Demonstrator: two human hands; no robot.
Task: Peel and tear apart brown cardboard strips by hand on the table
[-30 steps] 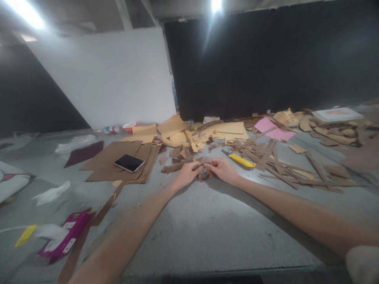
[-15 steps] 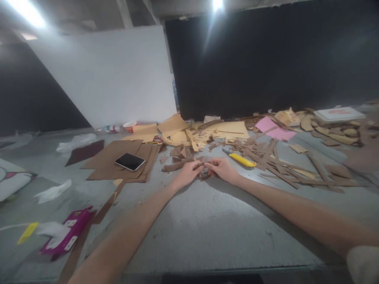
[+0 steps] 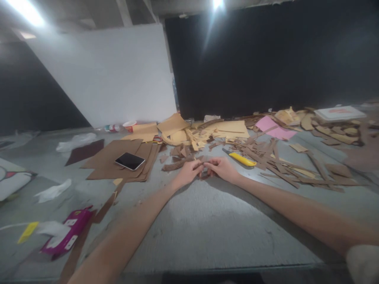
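Note:
My left hand (image 3: pixel 188 172) and my right hand (image 3: pixel 221 169) meet over the middle of the table, fingertips pinched close together. Between them is a small brown cardboard piece (image 3: pixel 204 177), mostly hidden by the fingers; its exact shape cannot be made out. Just left of my left hand lies a curled brown strip (image 3: pixel 171 167). A yellow utility knife (image 3: pixel 243 159) with its blade out rests on the table to the right of my right hand.
Brown sheets (image 3: pixel 103 161) carry a phone (image 3: pixel 129 161) on the left. Brown and tan scraps (image 3: pixel 274 157) spread across the back and right, near a pink sheet (image 3: pixel 274 127). A purple tissue pack (image 3: pixel 69 230) sits front left. White and black panels stand behind.

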